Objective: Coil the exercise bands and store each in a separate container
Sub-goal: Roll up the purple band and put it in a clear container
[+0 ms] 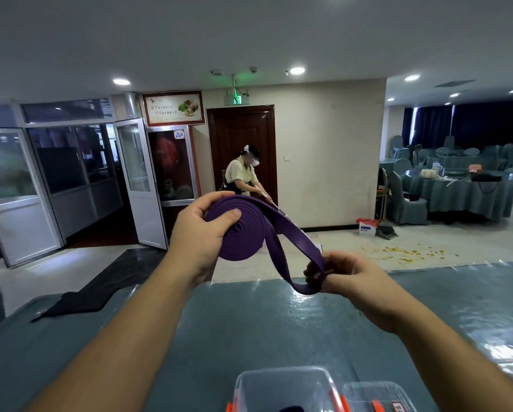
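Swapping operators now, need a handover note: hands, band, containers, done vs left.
Left hand: grips the coiled part of the purple exercise band, thumb across the coil's face, held up above the table.
Right hand: pinches the loose end loop of the band, which runs from the coil.
Containers: two clear plastic containers at the near table edge, partly out of frame; contents unclear.
Done: most of the band is coiled.
Left: wind in the loose tail, then place the coil in a container. No other bands are visible.
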